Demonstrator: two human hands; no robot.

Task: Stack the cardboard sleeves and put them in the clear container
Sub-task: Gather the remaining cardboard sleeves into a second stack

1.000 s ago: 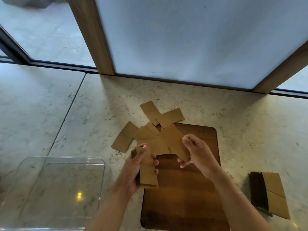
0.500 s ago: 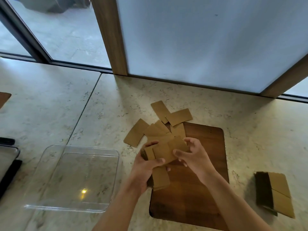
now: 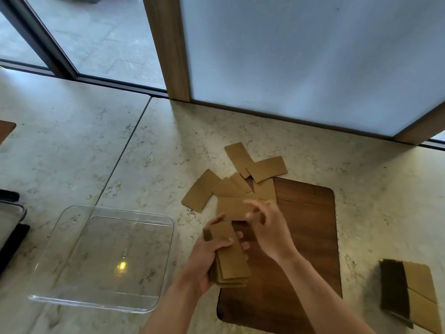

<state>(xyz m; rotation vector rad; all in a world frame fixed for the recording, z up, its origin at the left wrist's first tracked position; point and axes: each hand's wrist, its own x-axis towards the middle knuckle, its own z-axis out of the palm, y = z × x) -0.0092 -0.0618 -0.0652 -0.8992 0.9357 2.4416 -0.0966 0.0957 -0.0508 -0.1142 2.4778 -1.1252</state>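
Note:
My left hand point(image 3: 209, 256) grips a stack of flat brown cardboard sleeves point(image 3: 232, 260) over the left edge of a wooden board point(image 3: 305, 239). My right hand point(image 3: 267, 225), blurred, hovers just right of the stack with fingers apart and nothing in it. Several loose sleeves point(image 3: 237, 186) lie scattered beyond the hands, partly on the board's far corner. The clear container point(image 3: 55, 283) sits on the counter to the left, with no sleeves in it.
A second bundle of sleeves point(image 3: 414, 295) lies on its side at the right of the stone counter. Dark trays point(image 3: 10, 227) show at the left edge. A frosted panel with wooden posts point(image 3: 168, 49) bounds the back.
My right hand laid a sleeve onto the stack held in my left hand and has let go. The view has shifted left and closer.

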